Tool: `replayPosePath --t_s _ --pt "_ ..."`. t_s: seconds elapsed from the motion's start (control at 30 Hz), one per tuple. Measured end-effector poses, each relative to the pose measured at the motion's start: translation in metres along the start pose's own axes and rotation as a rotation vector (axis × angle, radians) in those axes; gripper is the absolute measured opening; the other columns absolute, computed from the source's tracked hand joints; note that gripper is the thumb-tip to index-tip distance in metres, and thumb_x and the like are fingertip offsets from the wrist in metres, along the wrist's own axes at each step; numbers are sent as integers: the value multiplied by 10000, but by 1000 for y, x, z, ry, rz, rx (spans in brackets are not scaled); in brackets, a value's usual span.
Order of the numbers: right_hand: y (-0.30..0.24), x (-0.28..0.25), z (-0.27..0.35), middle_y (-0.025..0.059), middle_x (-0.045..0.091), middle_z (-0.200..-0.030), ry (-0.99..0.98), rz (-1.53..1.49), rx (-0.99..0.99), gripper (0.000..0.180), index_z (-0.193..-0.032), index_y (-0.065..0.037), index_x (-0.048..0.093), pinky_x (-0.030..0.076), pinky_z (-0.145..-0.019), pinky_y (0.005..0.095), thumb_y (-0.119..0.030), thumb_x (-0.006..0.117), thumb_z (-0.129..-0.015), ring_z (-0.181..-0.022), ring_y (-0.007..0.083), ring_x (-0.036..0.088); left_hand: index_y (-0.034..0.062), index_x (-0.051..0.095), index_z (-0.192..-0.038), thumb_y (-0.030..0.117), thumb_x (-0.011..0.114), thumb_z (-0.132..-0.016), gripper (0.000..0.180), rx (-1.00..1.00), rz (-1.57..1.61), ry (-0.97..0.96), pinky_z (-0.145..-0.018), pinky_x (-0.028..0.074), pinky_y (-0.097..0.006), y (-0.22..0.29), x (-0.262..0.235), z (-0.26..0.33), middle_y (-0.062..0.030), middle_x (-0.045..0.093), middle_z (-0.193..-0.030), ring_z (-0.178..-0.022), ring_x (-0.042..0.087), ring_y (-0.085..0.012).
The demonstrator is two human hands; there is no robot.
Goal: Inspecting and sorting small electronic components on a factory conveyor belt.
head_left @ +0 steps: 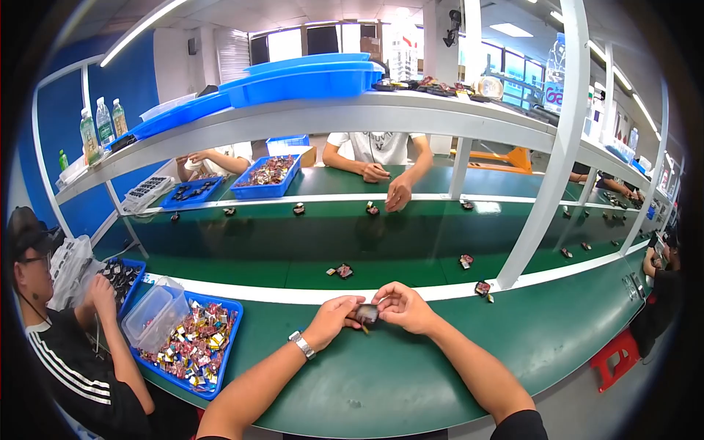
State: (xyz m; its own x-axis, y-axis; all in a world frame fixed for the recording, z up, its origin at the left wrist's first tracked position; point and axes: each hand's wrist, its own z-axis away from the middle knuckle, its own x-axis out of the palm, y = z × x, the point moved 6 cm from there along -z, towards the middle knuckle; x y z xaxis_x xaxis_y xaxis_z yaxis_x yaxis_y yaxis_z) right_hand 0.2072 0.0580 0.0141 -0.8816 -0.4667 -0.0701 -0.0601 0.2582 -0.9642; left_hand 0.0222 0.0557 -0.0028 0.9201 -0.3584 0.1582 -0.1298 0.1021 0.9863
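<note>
Above the green work surface, my left hand (pixel 334 323) and my right hand (pixel 405 309) meet, both closed at the fingers on a small dark casing (pixel 367 314). A short yellowish piece hangs from its lower side; finer detail is too small to make out. My left fingers grip its left edge, while my right thumb and fingertips pinch the right side. A watch with a metal band (pixel 301 345) sits on my left wrist. Just beyond my hands, small wired assemblies (pixel 342 271) lie on the green belt, and another assembly (pixel 482 289) rests on the white rail to the right.
A blue tray (pixel 237 323) of small wired parts, with a clear plastic box (pixel 155 312) in it, stands at my left. A co-worker (pixel 73 345) sits beside it. A white post (pixel 546 154) rises at right; a shelf (pixel 440 110) crosses overhead. Another person's hands (pixel 398 193) work across the belt.
</note>
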Motion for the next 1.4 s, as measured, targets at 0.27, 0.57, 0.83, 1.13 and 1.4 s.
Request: replayPosePath --t_s 0.27,0.57,0.83,1.13,1.4 --pt "-30 27 14 74 646 -938 142 497 -23 213 -1028 10 609 520 -678 244 29 607 -816 -791 106 606 -31 540 -1278 111 503 -1008 307 5 -244 -76 -692 541 -257 -3 25 8 -110 690 -1066 -770 638 -114" --pt "-46 102 34 140 587 -1198 -231 837 -263 587 -1279 -43 551 432 -958 448 -329 742 -803 -1088 336 524 -16 594 -1146 78 516 -983 204 155 -143 166 -634 521 -241 3 3 4 -87 696 -992 -748 601 -83" --pt "-35 104 36 107 613 -1164 -326 805 -160 574 -1256 -48 561 467 -933 397 -205 764 -742 -1048 308 543 -22 614 -1100 97 536 -988 181 70 -141 109 -677 512 -244 6 -1 4 -101 694 -1006 -773 609 -102" --pt "-62 64 28 114 581 -1161 10 814 -365 511 -1187 -56 537 484 -903 402 -84 751 -723 -1050 328 527 0 624 -1167 277 440 -1057 351 -155 -92 -220 -796 526 -295 4 13 11 -55 659 -998 -873 604 -109" --pt "-58 57 25 116 541 -1250 -18 859 -440 456 -1156 -68 567 483 -939 404 -68 744 -735 -1112 334 518 -24 538 -1316 181 471 -1046 346 -180 113 -257 -883 566 -329 4 13 12 -115 643 -1142 -991 651 -170"
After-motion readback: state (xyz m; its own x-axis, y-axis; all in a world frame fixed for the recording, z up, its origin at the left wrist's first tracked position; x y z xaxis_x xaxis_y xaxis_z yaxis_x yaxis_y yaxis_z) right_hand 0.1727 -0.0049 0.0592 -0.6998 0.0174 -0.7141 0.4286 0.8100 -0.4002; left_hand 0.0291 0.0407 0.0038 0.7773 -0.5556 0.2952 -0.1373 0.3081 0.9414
